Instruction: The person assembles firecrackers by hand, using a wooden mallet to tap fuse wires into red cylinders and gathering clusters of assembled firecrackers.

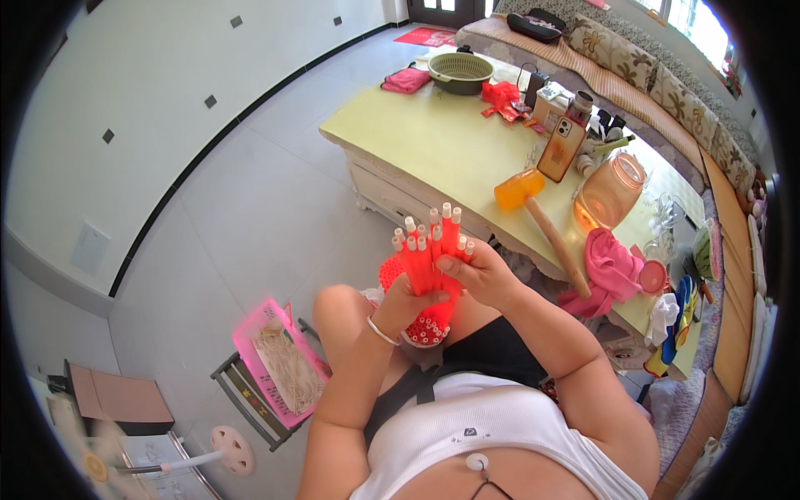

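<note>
Above my lap, both hands grip a bundle of slim red tubes with whitish tips pointing up and away from me. My left hand, with a white bracelet on its wrist, is wrapped round the lower part of the bundle. My right hand closes on its right side, thumb across the tubes near their tips. Below the hands, between my thighs, stand more red tubes, seen end-on with pale ends. Another cluster of red round ends shows just beyond my left hand, partly hidden.
To the right is a pale yellow-green table bearing an orange-headed mallet, a phone, a large jar, a pink cloth and a basin. At left, a pink basket of pale sticks rests on a stool, near a fan.
</note>
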Motion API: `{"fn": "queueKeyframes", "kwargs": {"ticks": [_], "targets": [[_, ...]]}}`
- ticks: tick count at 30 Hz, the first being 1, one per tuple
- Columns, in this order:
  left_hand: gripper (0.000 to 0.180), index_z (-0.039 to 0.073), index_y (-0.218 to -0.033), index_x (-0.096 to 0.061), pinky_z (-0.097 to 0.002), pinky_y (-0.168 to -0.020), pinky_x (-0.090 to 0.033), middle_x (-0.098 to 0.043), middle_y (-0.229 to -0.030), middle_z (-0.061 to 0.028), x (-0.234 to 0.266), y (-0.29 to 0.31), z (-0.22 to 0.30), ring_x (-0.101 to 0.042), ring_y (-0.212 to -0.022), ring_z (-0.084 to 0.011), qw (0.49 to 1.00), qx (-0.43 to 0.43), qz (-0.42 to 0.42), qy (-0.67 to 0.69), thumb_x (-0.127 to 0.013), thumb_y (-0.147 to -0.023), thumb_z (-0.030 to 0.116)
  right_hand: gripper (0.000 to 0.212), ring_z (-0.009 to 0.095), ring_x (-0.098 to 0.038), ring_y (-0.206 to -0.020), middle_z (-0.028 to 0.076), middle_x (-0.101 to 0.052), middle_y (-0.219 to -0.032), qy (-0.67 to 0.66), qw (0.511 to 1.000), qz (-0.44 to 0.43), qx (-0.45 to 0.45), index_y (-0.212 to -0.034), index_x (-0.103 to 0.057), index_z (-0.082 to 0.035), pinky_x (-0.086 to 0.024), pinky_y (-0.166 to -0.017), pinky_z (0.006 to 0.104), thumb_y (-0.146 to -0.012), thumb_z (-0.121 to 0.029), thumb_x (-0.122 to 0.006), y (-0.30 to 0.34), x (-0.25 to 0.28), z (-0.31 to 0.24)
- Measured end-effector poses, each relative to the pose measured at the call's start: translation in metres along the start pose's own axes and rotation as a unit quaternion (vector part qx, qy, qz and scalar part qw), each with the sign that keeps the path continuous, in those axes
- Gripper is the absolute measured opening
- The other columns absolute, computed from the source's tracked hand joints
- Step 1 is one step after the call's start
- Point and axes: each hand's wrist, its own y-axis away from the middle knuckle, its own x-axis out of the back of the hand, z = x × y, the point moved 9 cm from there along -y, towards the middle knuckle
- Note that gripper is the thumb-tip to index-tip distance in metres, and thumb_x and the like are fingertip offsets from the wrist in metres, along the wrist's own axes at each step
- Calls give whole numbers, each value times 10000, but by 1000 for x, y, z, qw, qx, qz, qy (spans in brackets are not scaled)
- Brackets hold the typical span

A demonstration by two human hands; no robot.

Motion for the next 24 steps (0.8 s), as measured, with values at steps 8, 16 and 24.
{"fn": "queueKeyframes", "kwargs": {"ticks": [8, 16, 24], "targets": [[457, -11, -1315, -563, -404, -992, -519, -676, -1192, -140, -1, 3, -16, -653, -1118, -303, 998, 24, -47, 35, -705, -883, 25, 382, 167, -603, -1133, 80, -644, -1254, -64, 996, -42, -39, -1336, -563, -3, -479, -1002, 329, -1038, -242, -562, -7, -5, -21], [428, -2, -1283, -572, -403, -924, -547, -681, -1137, -139, -21, 1, 5, -680, -1028, -288, 995, 1, -95, 10, -720, -887, 65, 258, 129, -620, -927, 44, -683, -1014, 7, 991, -91, -94, -1220, -615, -45, -515, -837, 305, -968, -99, -639, -9, -22, -18], [261, 33, -1010, -691, -326, -787, -538, -705, -941, -50, -2, 7, -42, -666, -873, -157, 956, 13, -95, -279, -819, -784, 55, 143, 188, -652, -792, 97, -655, -863, -87, 991, -31, 97, -1010, -626, -10, -547, -730, 338, -905, -65, -706, -31, -11, -125]]}}
